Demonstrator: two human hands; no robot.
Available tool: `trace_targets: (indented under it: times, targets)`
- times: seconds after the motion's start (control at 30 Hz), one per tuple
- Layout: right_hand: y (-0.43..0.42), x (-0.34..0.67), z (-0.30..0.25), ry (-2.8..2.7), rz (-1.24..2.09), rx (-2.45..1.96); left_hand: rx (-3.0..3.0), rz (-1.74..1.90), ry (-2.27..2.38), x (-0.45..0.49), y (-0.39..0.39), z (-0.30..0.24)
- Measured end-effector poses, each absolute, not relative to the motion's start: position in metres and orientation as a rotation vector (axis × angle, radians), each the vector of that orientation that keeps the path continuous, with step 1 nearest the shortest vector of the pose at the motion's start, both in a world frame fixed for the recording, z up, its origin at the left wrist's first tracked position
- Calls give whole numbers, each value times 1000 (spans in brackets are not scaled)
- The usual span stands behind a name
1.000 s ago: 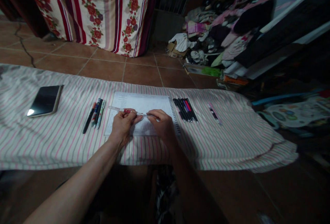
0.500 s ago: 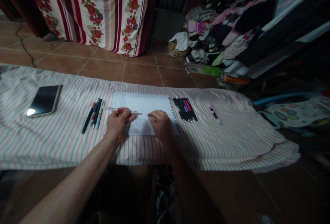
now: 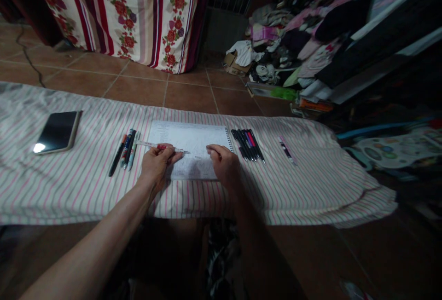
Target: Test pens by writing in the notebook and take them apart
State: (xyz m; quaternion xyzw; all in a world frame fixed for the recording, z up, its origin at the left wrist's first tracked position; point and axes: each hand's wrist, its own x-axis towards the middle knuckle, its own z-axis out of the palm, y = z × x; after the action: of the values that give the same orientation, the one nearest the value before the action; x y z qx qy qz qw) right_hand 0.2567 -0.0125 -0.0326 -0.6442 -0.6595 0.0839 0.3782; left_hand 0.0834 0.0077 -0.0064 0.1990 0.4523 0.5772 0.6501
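My left hand [image 3: 158, 159] is closed round a white pen with red markings [image 3: 147, 144], held level above the page. Its thin tip points right, past my fingertips. Beneath both hands lies a spiral notebook [image 3: 186, 132], open at a page of faint writing. Over its right side, my right hand [image 3: 224, 163] is apart from the pen, fingers curled and pressed together. Whatever those fingers hold, if anything, is hidden. A small dark mark or piece [image 3: 197, 157] shows on the page between the hands; I cannot tell which.
Several pens [image 3: 126, 152] lie left of the notebook, and several dark pens [image 3: 248, 146] lie to its right. Farther right rests a pink and black pen [image 3: 287, 150]. A phone [image 3: 58, 132] sits at the left on the striped cloth [image 3: 311, 189]. Clothes [image 3: 297, 42] are piled beyond.
My right hand has moved right, away from the pen's tip. My left hand keeps the pen nearly where it was. The view has shifted slightly.
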Motion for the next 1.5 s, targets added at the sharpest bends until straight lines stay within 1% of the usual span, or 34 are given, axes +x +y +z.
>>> trace_targets:
  times: [0.1,0.2,0.4,0.67,0.9,1.0,1.17,1.5]
  targets:
    - [-16,258,-30,-1743,275,-1586,456,1313,1013,83,7,-6]
    - [-19,259,-31,-1784,248,-1569,411,1329,1015,83,6,-5]
    - [-20,257,-30,-1620,308,-1613,428,1320,1022,84,5,-4]
    - [-19,234,-30,-1359,813,-1532,386,1282,944,87,4,-5]
    - [-19,226,-28,-1240,963,-1461,381,1242,855,90,-1,-5]
    - [-20,225,-27,-1170,994,-1419,361,1224,839,92,-4,-1]
    - [-22,224,-24,-1213,959,-1420,351,1196,874,94,-8,7]
    - [-20,225,-24,-1137,978,-1425,345,1170,934,92,-9,7]
